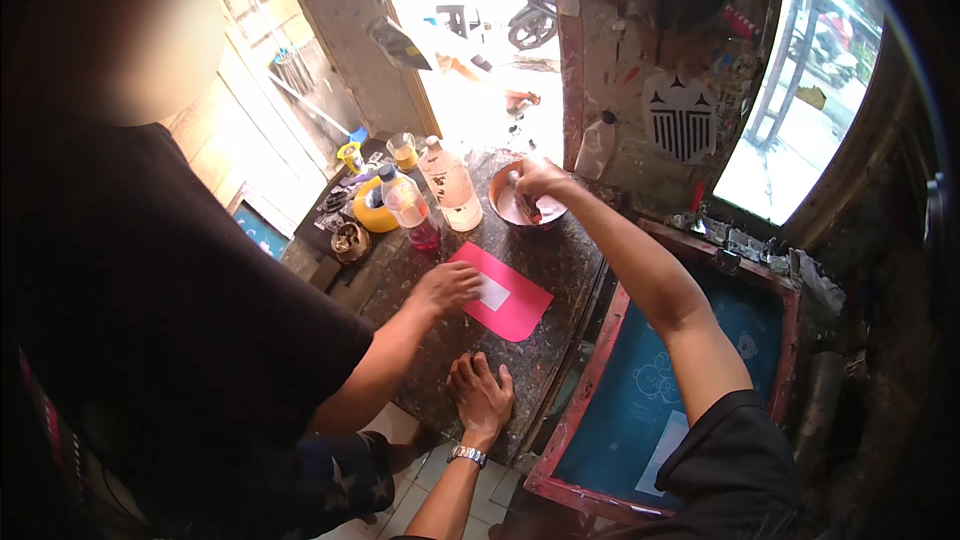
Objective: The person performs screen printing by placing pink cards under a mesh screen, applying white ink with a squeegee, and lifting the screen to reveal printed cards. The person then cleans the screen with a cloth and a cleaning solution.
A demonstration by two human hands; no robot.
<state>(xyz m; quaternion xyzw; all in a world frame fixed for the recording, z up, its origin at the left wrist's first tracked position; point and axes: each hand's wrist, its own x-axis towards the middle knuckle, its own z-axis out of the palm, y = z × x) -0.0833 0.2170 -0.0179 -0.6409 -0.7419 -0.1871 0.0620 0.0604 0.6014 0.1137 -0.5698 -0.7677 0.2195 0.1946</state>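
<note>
In the head view, the person's right hand reaches across the table to a bowl near its far edge, with fingers bent down over the opening; whether they have closed on a tool or only on the rim cannot be told. Something pale pink shows inside the bowl. The left hand rests palm down on the near part of the table, fingers moderately spread, with nothing in its grasp. Between the two, a co-worker's hand touches a pink sheet bearing a white rectangle. The step in hand looks like working the bowl's contents, and it would go best with small, low movements inside the rim. A clear bottle with red liquid and a whitish bottle stand just left of the bowl, so a sideways swing could topple them. Anything coming out of the bowl is best drained over it first, since a drip carried toward the person could mark the sheet. The left hand gives useful support where it is.
</note>
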